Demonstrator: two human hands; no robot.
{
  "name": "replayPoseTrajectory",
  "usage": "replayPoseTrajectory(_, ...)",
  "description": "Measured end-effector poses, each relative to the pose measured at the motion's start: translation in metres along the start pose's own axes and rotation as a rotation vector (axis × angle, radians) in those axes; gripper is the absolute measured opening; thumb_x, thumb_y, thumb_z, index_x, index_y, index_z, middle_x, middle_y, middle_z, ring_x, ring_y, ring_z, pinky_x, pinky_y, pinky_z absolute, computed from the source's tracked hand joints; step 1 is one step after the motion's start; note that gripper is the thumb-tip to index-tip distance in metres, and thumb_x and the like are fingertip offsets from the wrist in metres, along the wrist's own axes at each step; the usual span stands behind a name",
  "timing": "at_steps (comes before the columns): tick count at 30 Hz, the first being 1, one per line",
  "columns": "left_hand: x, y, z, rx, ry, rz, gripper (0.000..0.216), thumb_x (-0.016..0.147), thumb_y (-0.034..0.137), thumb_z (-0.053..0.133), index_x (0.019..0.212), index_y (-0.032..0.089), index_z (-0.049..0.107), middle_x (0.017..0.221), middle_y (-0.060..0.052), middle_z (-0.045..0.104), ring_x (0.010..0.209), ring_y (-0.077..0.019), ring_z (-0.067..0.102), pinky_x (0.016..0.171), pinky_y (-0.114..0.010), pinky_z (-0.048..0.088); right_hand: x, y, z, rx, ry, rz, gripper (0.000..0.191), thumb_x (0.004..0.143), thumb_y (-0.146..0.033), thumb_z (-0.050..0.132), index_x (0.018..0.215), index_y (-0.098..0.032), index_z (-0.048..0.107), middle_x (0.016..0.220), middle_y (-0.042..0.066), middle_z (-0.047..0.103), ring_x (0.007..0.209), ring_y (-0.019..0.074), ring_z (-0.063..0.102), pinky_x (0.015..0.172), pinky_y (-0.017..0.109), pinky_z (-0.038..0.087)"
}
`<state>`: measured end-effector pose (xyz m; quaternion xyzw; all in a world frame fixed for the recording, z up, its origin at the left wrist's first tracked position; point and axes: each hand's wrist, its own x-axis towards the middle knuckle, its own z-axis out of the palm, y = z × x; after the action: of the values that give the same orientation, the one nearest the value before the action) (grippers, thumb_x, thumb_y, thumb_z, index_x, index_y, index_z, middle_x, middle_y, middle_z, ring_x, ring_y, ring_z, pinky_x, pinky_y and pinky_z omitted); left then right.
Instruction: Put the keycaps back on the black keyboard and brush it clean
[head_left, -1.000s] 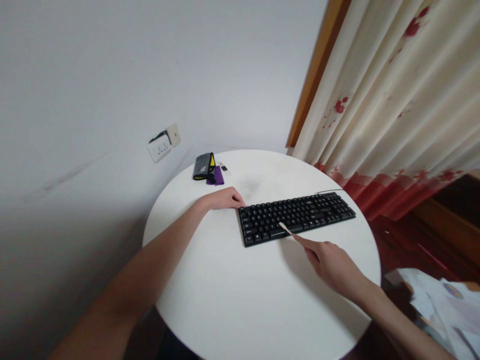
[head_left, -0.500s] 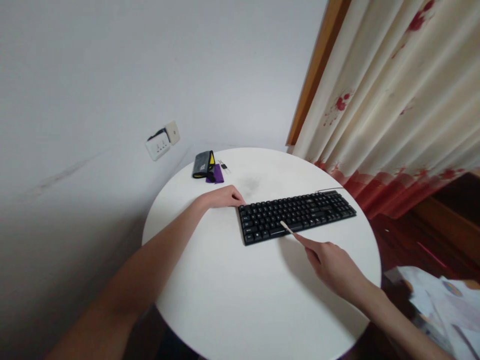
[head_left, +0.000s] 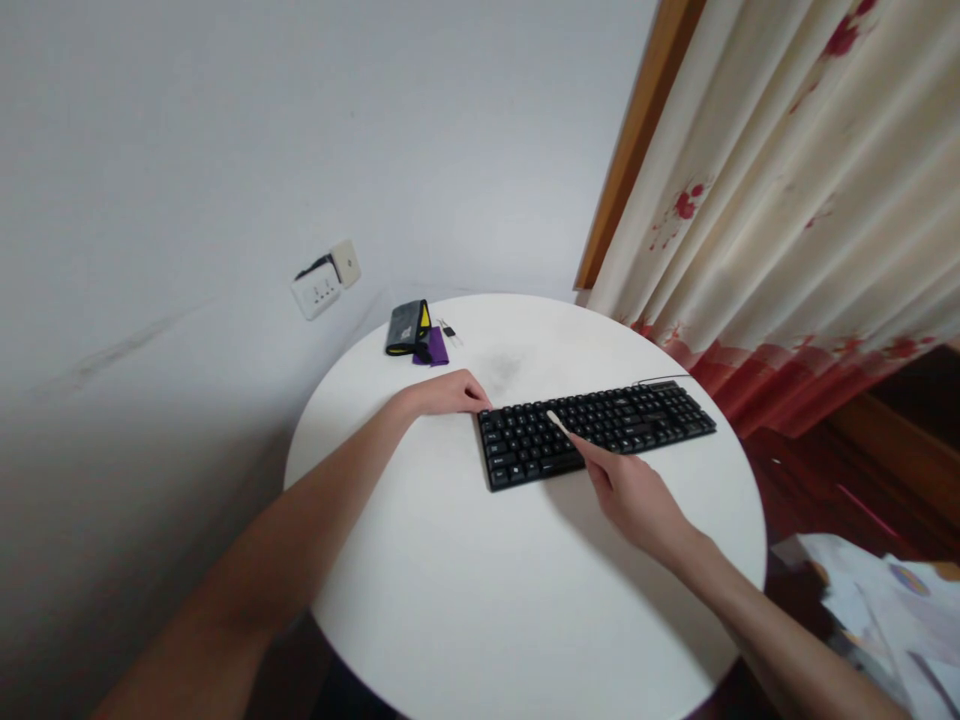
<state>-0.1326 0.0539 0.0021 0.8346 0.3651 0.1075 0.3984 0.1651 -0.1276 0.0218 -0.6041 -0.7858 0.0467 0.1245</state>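
Note:
A black keyboard (head_left: 600,428) lies across the round white table (head_left: 480,600). My left hand (head_left: 448,393) rests on the tabletop with its fingers curled against the keyboard's left end. My right hand (head_left: 634,497) is closed in a pinch on a thin pale stick (head_left: 562,426). The stick's tip touches the keys in the middle-left part of the keyboard.
A grey and yellow pouch (head_left: 409,327) with a purple cloth (head_left: 437,347) and small metal bits lies at the table's far edge by the wall socket (head_left: 319,289). A cream curtain (head_left: 787,190) with red flowers hangs at the right. Papers (head_left: 885,600) lie on the floor at lower right.
My right hand has moved forward and left over the keyboard, carrying the stick's tip from the bottom key row up to the upper rows. My left hand has stayed put.

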Motion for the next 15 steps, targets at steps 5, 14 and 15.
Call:
replayPoseTrajectory(5, 0.0, 0.0, 0.0, -0.002, 0.0, 0.005, 0.026, 0.079, 0.035, 0.065, 0.088, 0.015, 0.079, 0.089, -0.005, 0.077, 0.084, -0.0196, 0.068, 0.075, -0.024, 0.047, 0.038, -0.017, -0.005, 0.001, -0.008, 0.114, 0.048, 0.097, -0.025, 0.031, 0.141, -0.029, 0.051, 0.096, 0.009, 0.074, 0.082, 0.0238, 0.069, 0.072, 0.034, 0.048)
replayPoseTrajectory(14, 0.001, -0.001, 0.001, -0.009, 0.0, 0.003, 0.026, 0.079, 0.035, 0.065, 0.09, 0.015, 0.08, 0.088, -0.005, 0.077, 0.081, -0.0189, 0.068, 0.073, -0.024, 0.047, 0.043, -0.034, 0.007, -0.087, -0.145, 0.182, 0.047, 0.097, -0.023, 0.031, 0.138, -0.023, 0.053, 0.096, 0.013, 0.073, 0.086, 0.0256, 0.069, 0.074, 0.036, 0.048)
replayPoseTrajectory(15, 0.001, -0.001, 0.001, -0.008, 0.0, 0.003, 0.027, 0.079, 0.035, 0.065, 0.09, 0.016, 0.08, 0.088, -0.005, 0.077, 0.082, -0.019, 0.068, 0.074, -0.024, 0.048, 0.039, -0.033, 0.006, -0.097, -0.144, 0.169, 0.047, 0.096, -0.022, 0.031, 0.138, -0.023, 0.053, 0.094, 0.013, 0.073, 0.085, 0.0251, 0.069, 0.074, 0.035, 0.048)
